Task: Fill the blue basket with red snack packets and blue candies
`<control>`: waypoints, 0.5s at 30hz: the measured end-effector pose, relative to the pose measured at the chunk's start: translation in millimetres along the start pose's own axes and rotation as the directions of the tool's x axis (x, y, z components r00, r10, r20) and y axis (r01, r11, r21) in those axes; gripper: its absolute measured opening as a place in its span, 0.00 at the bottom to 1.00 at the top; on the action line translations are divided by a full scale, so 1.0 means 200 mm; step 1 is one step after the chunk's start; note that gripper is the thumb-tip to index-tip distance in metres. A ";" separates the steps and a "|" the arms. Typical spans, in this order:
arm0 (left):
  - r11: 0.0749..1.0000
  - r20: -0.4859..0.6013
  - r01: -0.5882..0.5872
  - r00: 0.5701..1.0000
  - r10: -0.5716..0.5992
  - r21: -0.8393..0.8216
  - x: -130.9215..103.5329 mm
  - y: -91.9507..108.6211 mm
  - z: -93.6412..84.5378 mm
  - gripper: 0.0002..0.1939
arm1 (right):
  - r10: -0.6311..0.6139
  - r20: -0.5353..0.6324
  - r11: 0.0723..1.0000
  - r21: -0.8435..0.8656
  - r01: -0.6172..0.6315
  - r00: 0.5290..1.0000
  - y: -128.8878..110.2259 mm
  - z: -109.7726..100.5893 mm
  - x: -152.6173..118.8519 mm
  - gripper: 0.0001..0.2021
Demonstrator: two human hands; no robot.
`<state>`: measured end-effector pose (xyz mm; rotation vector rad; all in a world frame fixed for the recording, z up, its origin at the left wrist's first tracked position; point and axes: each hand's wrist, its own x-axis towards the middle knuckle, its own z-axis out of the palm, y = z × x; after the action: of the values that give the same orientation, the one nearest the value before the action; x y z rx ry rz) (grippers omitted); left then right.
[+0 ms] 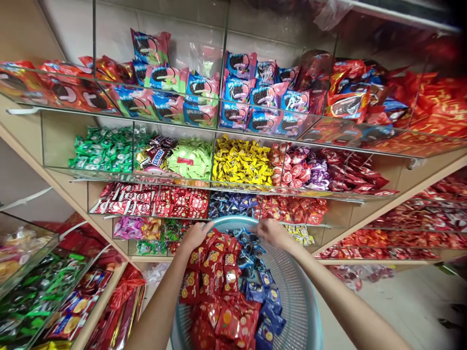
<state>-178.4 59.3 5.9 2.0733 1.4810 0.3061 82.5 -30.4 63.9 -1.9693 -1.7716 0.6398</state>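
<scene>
A blue-grey plastic basket (294, 287) with a perforated wall is in front of me, tilted so its inside shows. My left hand (195, 236) is closed on the far rim at its left, and my right hand (273, 233) has its fingers curled over the same rim at its right. Inside lie red candy packets with orange slices printed on them (215, 270). Dark blue packets (270, 311) and shiny light-blue wrapped candies (250, 245) lie along their right side. My forearms cover parts of the basket's sides.
Beyond the basket rises a tiered shelf with glass dividers. It holds green candies (105, 150), yellow candies (242, 160), blue-and-pink cookie packs (237, 87) and red packets (182, 201). Another sweets bin (40, 287) stands at left. Pale floor (394, 301) shows at right.
</scene>
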 end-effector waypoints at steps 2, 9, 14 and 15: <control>1.000 0.001 0.003 1.000 -0.003 -0.009 0.00 0.00 0.00 0.32 | 0.175 -0.077 0.928 0.345 -0.138 0.982 -0.03 0.02 0.11 0.05; 1.000 -0.004 0.000 1.000 0.000 -0.026 -0.01 0.00 0.00 0.32 | 0.450 -0.126 0.660 0.714 -0.234 0.884 -0.06 0.24 0.34 0.11; 0.999 -0.011 -0.017 1.000 0.017 -0.036 0.00 -0.01 0.01 0.32 | 0.559 -0.235 0.604 0.772 -0.197 0.795 -0.09 0.29 0.46 0.12; 0.999 -0.015 -0.025 1.000 0.024 -0.033 0.00 -0.01 0.01 0.32 | 0.572 -0.248 0.600 0.776 -0.194 0.782 -0.09 0.29 0.48 0.12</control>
<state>-179.6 60.2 2.9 2.0684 1.4501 0.3537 41.4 66.2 21.8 -1.7136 -0.5917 0.7500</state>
